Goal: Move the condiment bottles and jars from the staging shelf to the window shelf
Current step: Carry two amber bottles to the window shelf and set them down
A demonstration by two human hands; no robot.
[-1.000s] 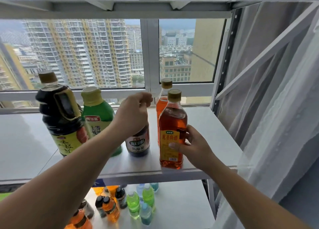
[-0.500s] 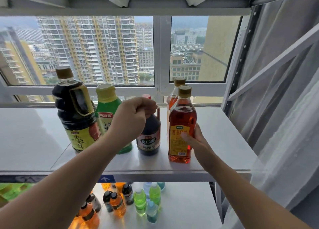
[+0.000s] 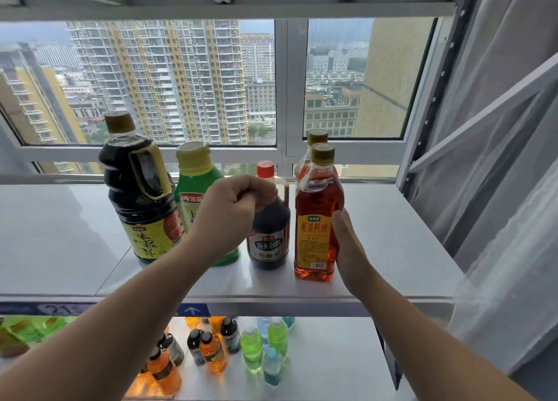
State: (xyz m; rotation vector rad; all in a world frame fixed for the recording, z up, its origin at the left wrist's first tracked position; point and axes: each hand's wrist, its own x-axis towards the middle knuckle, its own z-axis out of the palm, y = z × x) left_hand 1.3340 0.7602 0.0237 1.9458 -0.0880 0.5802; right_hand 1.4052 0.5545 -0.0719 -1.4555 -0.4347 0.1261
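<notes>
My right grip (image 3: 347, 243) wraps the wine bottle (image 3: 315, 201), upright on the shelf (image 3: 392, 234). It is full, so likely heavy and slick, best held mid-body. My left grip (image 3: 235, 210) curls at the neck of the vinegar (image 3: 268, 228); holding or not, I cannot tell.

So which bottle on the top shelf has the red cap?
The small dark bottle at the left hand; the other four have yellow or gold caps.

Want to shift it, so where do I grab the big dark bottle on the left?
Probably grip the big dark bottle by its loop handle, which faces you, coming from the front; the green bottle crowds its right side.
</notes>
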